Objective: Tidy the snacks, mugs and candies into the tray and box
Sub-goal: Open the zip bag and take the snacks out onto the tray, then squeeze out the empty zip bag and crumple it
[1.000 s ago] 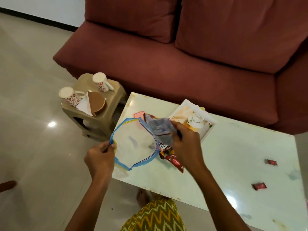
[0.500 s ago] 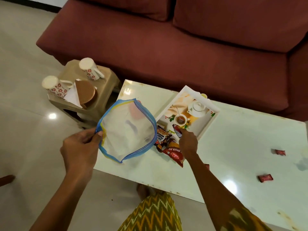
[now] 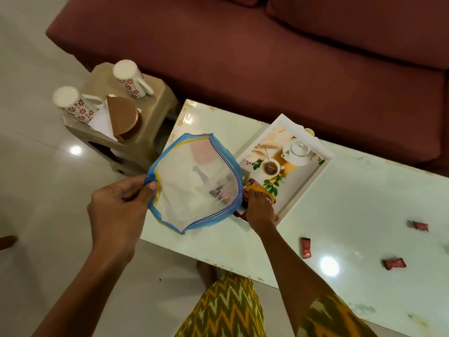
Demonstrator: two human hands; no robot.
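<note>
My left hand point(image 3: 121, 205) pinches the blue rim of a clear zip bag point(image 3: 194, 181), held with its mouth wide above the table's left corner; something small lies inside it. My right hand point(image 3: 258, 207) is closed on a red-and-yellow snack packet point(image 3: 261, 192) at the near corner of the white tray point(image 3: 308, 181), which has a teapot picture on its floor. More packets lie partly hidden under that hand. Three red candies point(image 3: 306, 247) point(image 3: 394, 263) point(image 3: 420, 226) lie on the table to the right. Two flowered mugs point(image 3: 73, 103) point(image 3: 132, 77) stand upside down on a stool.
The white table point(image 3: 364, 215) stands in front of a maroon sofa point(image 3: 267, 57). The beige plastic stool point(image 3: 150, 139) at its left end also holds a brown round lid point(image 3: 124, 117) and white paper. Glossy tiled floor lies to the left.
My right hand dropped a greyish wrapper into the bag, then moved to the tray's near corner and took hold of a snack packet. The bag's mouth has opened wider.
</note>
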